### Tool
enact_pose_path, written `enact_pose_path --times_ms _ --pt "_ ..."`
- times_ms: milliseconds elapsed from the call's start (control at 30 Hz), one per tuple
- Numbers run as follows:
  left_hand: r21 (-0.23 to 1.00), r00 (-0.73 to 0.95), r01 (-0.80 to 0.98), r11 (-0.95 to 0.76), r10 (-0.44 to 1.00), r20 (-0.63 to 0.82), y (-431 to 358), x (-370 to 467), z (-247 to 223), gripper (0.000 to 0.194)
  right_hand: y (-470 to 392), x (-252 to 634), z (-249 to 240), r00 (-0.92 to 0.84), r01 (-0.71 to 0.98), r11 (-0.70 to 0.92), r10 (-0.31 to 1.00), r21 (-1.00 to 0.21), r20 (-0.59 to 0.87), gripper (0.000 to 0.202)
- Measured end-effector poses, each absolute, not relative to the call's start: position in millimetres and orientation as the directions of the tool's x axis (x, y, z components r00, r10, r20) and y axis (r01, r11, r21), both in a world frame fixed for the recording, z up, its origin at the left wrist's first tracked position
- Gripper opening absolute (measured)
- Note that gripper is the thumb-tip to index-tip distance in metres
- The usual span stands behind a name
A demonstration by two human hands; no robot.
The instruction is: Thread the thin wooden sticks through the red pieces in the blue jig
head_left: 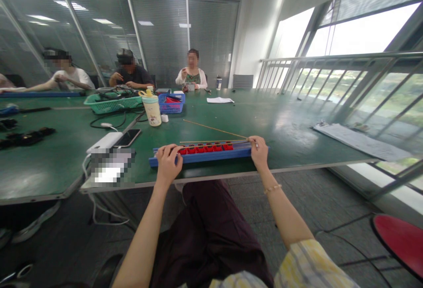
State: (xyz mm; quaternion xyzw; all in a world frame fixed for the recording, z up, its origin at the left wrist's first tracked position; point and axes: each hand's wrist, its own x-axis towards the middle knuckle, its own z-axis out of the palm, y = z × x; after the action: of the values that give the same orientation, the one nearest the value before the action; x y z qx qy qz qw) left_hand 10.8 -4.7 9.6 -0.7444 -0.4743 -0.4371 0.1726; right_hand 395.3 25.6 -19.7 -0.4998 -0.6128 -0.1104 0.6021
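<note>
A long blue tray (pixel 211 156) lies near the table's front edge, with several red pieces (pixel 209 147) in a row inside it. My left hand (pixel 169 158) is at the tray's left end, its fingers bent together over the rim; what they grip is too small to make out. At the right end, my right hand (pixel 258 147) pinches thin yellowish strips. One strip (pixel 214 128) slants up and away to the left above the table, and another runs along the tray's top toward my left hand.
A cup (pixel 152 110), a green basket (pixel 114 104) with cables and a blue basket (pixel 172 105) stand behind the tray. Left are a phone (pixel 128 138) and white power bank (pixel 105 142). A clipboard (pixel 357 139) lies right. Three people sit across the table.
</note>
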Motion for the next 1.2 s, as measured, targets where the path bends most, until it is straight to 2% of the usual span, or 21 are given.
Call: enact_pose_path --times_ms 200,1200 --pt "0.165 0.151 0.862 -0.480 0.554 0.819 -4.9 11.3 10.1 0.029 26.4 393.0 -17.9 0.164 0.758 0.502 0.471 -0.416 0.867 0.032" --pt "0.173 0.123 0.872 -0.457 0.548 0.827 0.9 9.4 10.5 0.023 31.8 393.5 -19.6 0.156 0.761 0.489 0.499 -0.426 0.852 0.033"
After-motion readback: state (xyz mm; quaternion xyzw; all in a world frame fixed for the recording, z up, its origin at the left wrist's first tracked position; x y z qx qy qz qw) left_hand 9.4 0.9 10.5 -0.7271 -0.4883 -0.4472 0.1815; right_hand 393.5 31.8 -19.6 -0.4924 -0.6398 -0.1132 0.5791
